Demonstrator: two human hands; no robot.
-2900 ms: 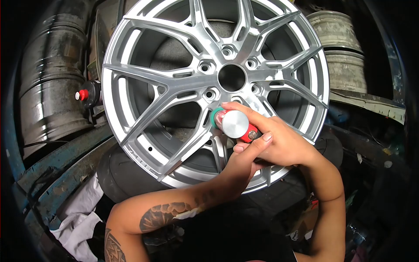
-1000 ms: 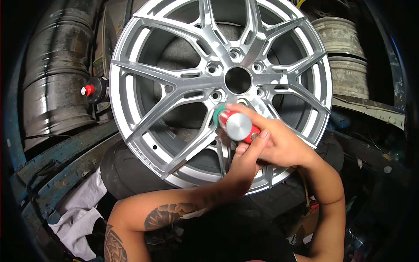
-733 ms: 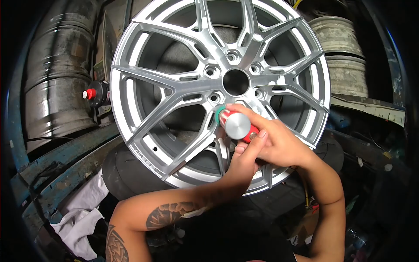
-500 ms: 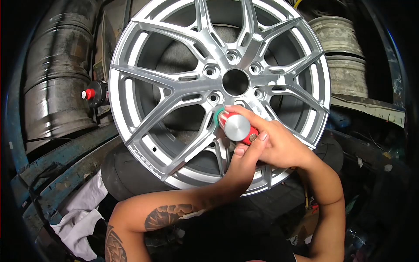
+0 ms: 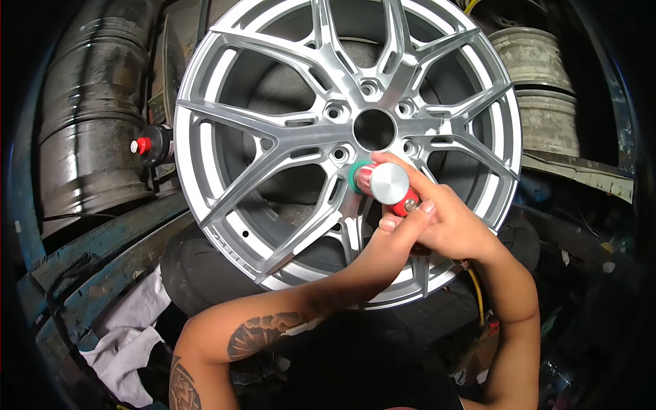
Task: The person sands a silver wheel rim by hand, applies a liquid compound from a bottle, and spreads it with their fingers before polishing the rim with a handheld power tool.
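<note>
A small red and silver air sander point(image 5: 388, 184) with a green pad point(image 5: 357, 178) is held against the silver alloy wheel point(image 5: 273, 147). The pad meets the wheel just below the centre bore, on a lower spoke near a lug hole. My right hand point(image 5: 447, 222) wraps the tool from the right, its index finger stretched along the head. From below, my left hand point(image 5: 393, 249) closes round the handle, thumb on top. Overlapping hands hide most of the handle and several fingers. The wheel lies tilted on a dark padded support point(image 5: 195, 263).
Metal drums point(image 5: 92, 123) stand at the left. A dark bottle with a red cap point(image 5: 156, 145) sits beside the wheel. More rims point(image 5: 536, 82) are stacked at the right. A white cloth point(image 5: 126, 348) hangs lower left, and a yellow hose point(image 5: 477, 294) runs below my right wrist.
The sander and both hands have moved slightly up and right across the wheel, closer to the centre bore. The whole view has shifted a little. Both hands keep their hold.
</note>
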